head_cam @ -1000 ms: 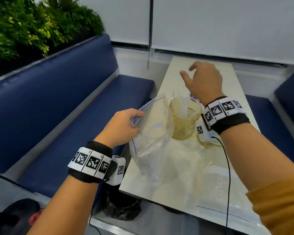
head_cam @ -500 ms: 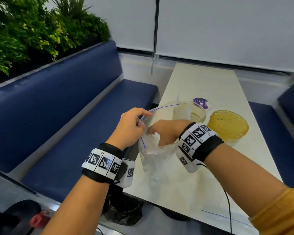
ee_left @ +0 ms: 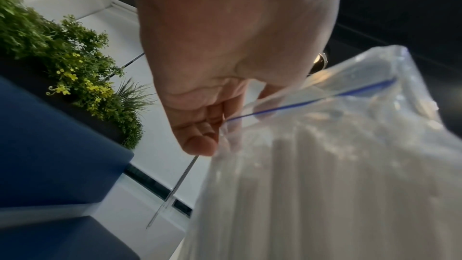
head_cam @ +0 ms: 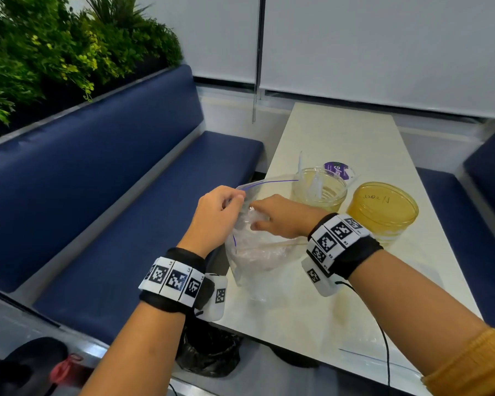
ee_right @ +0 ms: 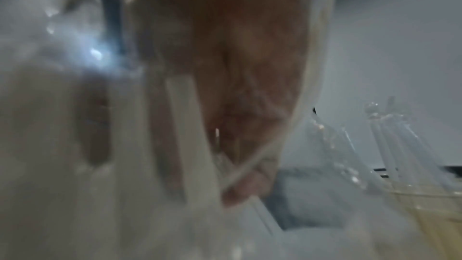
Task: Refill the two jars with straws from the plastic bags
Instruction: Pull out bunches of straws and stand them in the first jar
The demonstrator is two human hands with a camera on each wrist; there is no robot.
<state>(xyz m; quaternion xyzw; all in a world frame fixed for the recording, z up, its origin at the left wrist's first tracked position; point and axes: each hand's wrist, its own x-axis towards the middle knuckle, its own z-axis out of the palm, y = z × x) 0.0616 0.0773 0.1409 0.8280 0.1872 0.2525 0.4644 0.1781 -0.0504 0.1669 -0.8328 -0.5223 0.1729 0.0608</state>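
A clear zip bag (head_cam: 255, 261) of white straws stands at the table's near left corner. My left hand (head_cam: 229, 201) pinches its blue-lined rim and holds the mouth up; in the left wrist view the left hand (ee_left: 225, 126) grips the bag (ee_left: 325, 165) at the zip line. My right hand (head_cam: 257, 218) reaches into the mouth, fingers curled among the straws; the right wrist view is blurred, so the right hand's (ee_right: 245, 185) grasp is unclear. Behind the bag stands an open jar (head_cam: 319, 192) holding a few straws (head_cam: 315, 187). To its right is a jar with a yellow lid (head_cam: 382, 210).
A purple-labelled lid (head_cam: 339, 170) lies behind the open jar. A second flat bag (head_cam: 369, 362) lies at the cream table's (head_cam: 340, 132) near right edge. Blue benches (head_cam: 126, 224) flank the table; a black bin bag (head_cam: 209, 355) sits below its corner.
My right hand came back from over the far jars and went into the bag's mouth. My left hand kept hold of the rim throughout.
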